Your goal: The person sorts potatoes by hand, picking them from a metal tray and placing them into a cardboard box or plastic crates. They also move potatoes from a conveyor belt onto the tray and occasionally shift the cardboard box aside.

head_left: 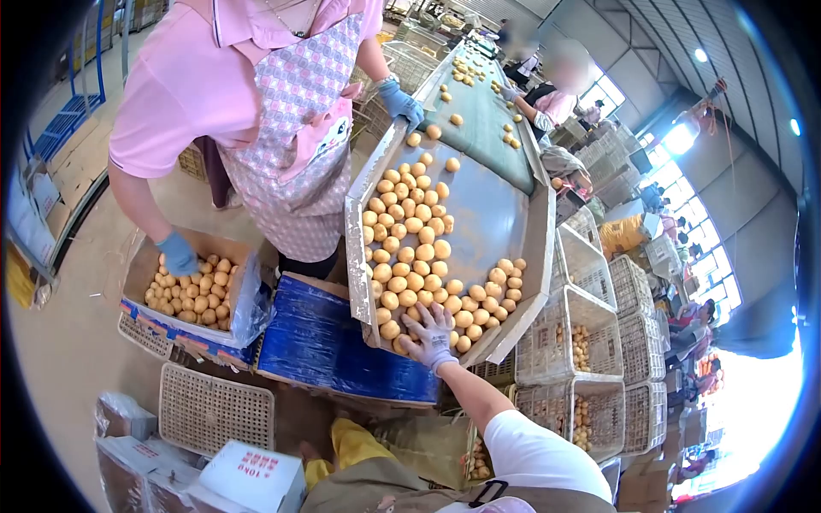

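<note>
My right hand (430, 337), in a pale glove, lies with its fingers spread on round yellow-brown fruits or potatoes (416, 224). These are heaped at the near end of a metal tray (505, 227) that joins a green conveyor belt (481, 128). No part of my left hand shows. Across from me at the left, a co-worker in a pink shirt and patterned apron has one blue-gloved hand (180, 254) in a cardboard box (242, 322) of the same produce. The co-worker's other gloved hand (401, 104) rests at the tray's edge.
A blue-wrapped surface (329, 342) stands between box and tray. Below it are a plastic crate (215, 409) and a white carton (252, 479). Stacked crates (590, 338), some holding produce, line the right side. Another person (556, 103) stands beside the belt; more people are farther off.
</note>
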`<action>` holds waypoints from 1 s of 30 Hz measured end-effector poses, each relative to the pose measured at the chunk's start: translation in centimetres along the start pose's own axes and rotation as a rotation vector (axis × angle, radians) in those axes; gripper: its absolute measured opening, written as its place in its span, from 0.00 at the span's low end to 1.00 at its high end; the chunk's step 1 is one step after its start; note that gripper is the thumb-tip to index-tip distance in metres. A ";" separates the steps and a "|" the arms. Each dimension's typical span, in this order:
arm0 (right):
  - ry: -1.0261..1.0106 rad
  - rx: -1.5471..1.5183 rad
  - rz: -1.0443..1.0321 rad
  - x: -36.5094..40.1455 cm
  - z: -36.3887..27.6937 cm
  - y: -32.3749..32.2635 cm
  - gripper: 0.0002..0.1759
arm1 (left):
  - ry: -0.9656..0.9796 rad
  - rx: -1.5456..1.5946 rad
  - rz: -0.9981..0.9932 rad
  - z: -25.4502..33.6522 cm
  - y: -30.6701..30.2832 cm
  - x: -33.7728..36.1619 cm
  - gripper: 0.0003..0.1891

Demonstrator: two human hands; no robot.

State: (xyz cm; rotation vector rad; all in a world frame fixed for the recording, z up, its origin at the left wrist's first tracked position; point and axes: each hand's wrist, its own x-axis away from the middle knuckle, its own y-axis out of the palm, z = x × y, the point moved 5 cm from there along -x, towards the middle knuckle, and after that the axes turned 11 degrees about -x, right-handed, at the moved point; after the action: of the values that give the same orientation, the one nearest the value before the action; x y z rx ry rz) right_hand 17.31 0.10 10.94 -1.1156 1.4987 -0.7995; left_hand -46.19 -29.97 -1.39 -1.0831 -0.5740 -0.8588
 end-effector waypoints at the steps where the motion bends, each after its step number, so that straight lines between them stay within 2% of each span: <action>1: -0.011 -0.005 0.014 -0.1 -0.2 0.1 0.27 | 0.067 0.004 -0.019 2.1 1.2 1.6 0.16; 5: -0.017 -0.021 0.040 -0.2 -0.2 -0.2 0.27 | 0.496 -0.089 -0.101 13.5 8.8 9.0 0.11; 7: -0.006 -0.022 0.027 -0.2 -0.1 -0.1 0.27 | 0.446 -0.007 -0.245 15.6 13.1 9.2 0.16; 9: 0.004 -0.028 0.016 -0.3 -0.2 -0.3 0.27 | 0.551 -0.015 -0.236 17.7 17.8 9.6 0.15; 11: 0.012 -0.026 0.008 -0.3 0.0 -0.3 0.27 | 0.594 -0.161 -0.373 21.0 21.9 12.1 0.15; 13: 0.001 -0.060 0.024 -0.3 0.4 -0.1 0.29 | 0.753 -0.432 -0.402 20.8 28.4 10.0 0.17; 16: 0.008 -0.077 0.027 -0.4 0.4 -0.3 0.29 | 0.768 -0.740 -0.508 23.9 33.0 15.6 0.19; 18: 0.022 -0.081 0.005 -0.3 0.6 -0.2 0.29 | 0.917 -0.891 -0.532 21.8 38.5 15.2 0.21; 19: 0.025 -0.082 0.000 -0.3 0.7 -0.1 0.29 | 0.957 -0.964 -0.541 22.4 39.5 17.4 0.23; 21: 0.033 -0.091 -0.016 -0.2 1.0 0.0 0.30 | 0.978 -1.047 -0.603 22.5 42.9 20.1 0.22; 24: 0.021 -0.111 0.003 -0.3 0.9 -0.4 0.30 | 0.813 -1.008 -0.732 22.5 45.4 21.4 0.21; 25: 0.024 -0.113 0.003 -0.3 0.8 -0.3 0.30 | 0.804 -1.066 -0.721 20.7 47.1 20.2 0.21; 30: 0.036 -0.123 -0.014 -0.4 1.1 -0.2 0.30 | 0.730 -1.014 -0.776 19.7 47.1 20.0 0.23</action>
State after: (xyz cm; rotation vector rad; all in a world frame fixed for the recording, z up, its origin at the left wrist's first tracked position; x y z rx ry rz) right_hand 18.40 0.44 11.04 -1.2094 1.5896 -0.7486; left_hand 4.09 -8.21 -2.95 -1.3027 0.1535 -2.2526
